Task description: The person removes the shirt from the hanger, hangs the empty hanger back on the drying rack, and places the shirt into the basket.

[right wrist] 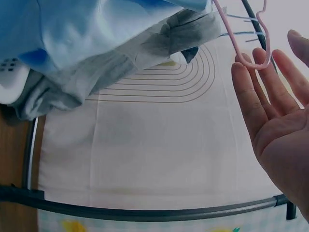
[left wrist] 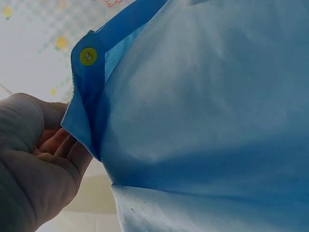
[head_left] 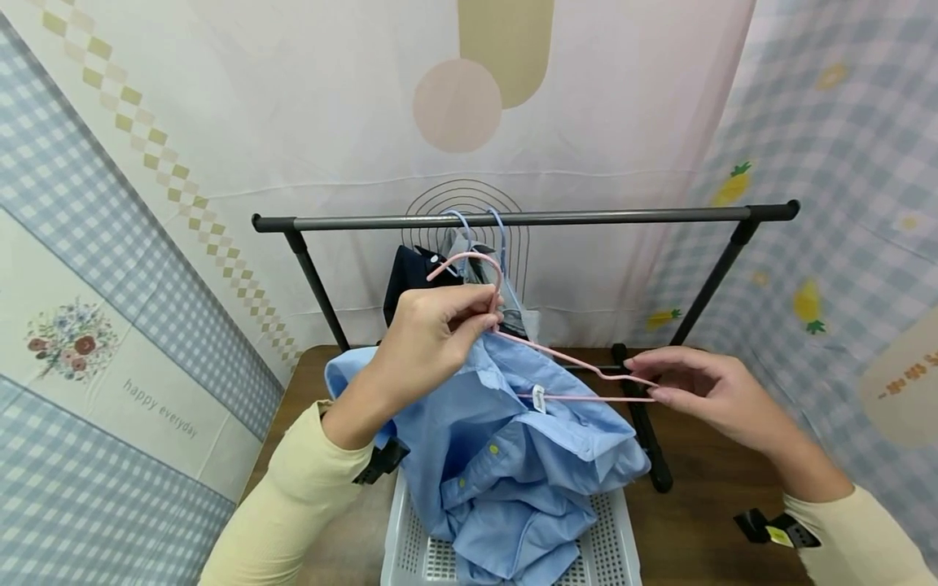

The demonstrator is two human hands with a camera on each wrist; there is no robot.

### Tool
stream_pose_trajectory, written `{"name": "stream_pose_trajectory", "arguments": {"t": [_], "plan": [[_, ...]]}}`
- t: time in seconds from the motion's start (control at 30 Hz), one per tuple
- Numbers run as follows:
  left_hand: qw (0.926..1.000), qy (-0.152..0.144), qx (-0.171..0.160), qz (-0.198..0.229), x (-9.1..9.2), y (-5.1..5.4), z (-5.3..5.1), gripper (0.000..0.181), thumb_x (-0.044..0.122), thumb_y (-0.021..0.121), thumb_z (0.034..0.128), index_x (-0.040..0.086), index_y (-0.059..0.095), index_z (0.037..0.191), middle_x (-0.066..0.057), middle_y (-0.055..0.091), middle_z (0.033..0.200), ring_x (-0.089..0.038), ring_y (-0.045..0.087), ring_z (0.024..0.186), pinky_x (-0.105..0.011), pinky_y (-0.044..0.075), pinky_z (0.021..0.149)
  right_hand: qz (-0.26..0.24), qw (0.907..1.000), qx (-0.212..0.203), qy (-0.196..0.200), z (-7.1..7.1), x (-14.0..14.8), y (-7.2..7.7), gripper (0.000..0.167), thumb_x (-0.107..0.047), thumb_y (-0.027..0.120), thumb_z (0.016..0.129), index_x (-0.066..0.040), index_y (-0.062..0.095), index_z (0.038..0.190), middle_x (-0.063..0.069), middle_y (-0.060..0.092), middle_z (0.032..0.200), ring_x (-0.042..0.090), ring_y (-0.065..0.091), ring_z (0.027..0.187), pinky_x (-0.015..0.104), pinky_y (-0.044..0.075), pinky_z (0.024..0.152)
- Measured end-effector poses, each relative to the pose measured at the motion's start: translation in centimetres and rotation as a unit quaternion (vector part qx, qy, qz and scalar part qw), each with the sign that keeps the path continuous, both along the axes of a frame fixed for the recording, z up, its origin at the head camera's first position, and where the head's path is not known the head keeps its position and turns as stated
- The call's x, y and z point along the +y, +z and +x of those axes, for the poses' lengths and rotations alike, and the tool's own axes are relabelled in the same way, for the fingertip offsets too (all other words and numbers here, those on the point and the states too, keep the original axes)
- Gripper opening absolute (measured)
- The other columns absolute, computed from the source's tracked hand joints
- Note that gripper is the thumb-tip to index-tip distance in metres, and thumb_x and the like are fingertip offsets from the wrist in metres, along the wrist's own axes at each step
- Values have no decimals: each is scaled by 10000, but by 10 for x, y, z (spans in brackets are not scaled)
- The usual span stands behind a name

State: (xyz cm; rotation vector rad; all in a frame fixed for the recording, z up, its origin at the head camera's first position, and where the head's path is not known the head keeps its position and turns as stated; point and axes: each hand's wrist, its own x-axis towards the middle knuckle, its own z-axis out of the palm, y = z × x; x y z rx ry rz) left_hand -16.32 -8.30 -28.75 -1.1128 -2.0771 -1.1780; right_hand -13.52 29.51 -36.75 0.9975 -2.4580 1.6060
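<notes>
My left hand (head_left: 421, 346) pinches a pink hanger (head_left: 553, 352) at its neck, just under the hook. A light blue shirt (head_left: 454, 423) hangs from the hanger's left part, bunched below, with yellow buttons on it. The hanger's right end pokes out of the shirt. My right hand (head_left: 721, 399) is at that end; in the right wrist view the pink hanger (right wrist: 233, 41) touches the fingertips of my right hand (right wrist: 280, 116), with the thumb apart. Close to the blue shirt (left wrist: 193, 96), my left hand (left wrist: 43, 164) shows curled fingers partly behind the cloth.
Behind stands a black rack (head_left: 586, 217), with dark and grey clothes (head_left: 410, 273) on blue hangers. Under the shirt, a white perforated basket (head_left: 632, 545) sits on the brown wooden table (head_left: 703, 505). Patterned cloth surrounds the table.
</notes>
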Motion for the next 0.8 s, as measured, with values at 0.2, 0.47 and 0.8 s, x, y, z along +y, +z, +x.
{"name": "stream_pose_trajectory", "arguments": {"t": [0.2, 0.47, 0.8], "plan": [[10000, -79, 1, 19, 4, 0, -1, 133, -36, 740, 915, 5, 767, 1039, -79, 781, 955, -100, 737, 863, -174, 589, 763, 967, 9953, -19, 30, -9, -12, 19, 389, 41, 686, 954, -116, 676, 1310, 49, 722, 1220, 72, 713, 1007, 245, 602, 749], [9998, -173, 89, -37, 10, 1, -1, 125, -25, 740, 921, 1, 764, 1041, -91, 781, 964, -99, 734, 850, -174, 586, 752, 1445, 9871, -388, 570, -22, -29, 29, 326, -42, 640, 1014, -143, 662, 1324, -13, 730, 1204, 57, 703, 1075, 253, 610, 836], [9999, -104, 74, -102, 14, 1, -1, 125, -5, 742, 927, 11, 769, 1048, -67, 780, 967, -84, 724, 836, -165, 580, 738, 1872, 9770, -619, 806, -28, -36, 26, 249, -105, 511, 1090, -92, 698, 1253, 37, 758, 1142, 81, 721, 1023, 278, 620, 831]]}}
